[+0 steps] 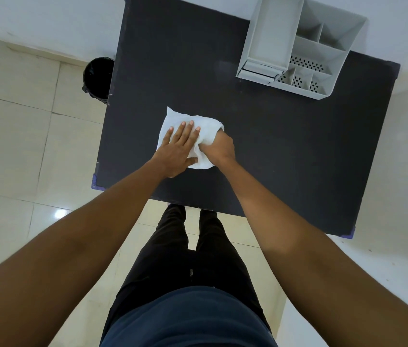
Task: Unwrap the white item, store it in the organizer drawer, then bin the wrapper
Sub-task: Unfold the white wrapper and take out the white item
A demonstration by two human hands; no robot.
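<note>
Near the table's [248, 159] near-left edge, we press our left hand [178, 149], fingers spread flat, on the white wrapper [205, 126] to pin it, while our right hand [219, 149] curls closed on its right fold, the white item hidden inside.

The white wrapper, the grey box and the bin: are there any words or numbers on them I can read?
None can be read.
White wrapper: plain, no print shows.
Grey organizer: no label, only dot-shaped holes.
Black bin: no writing shows.
Black table: bare of text.
</note>
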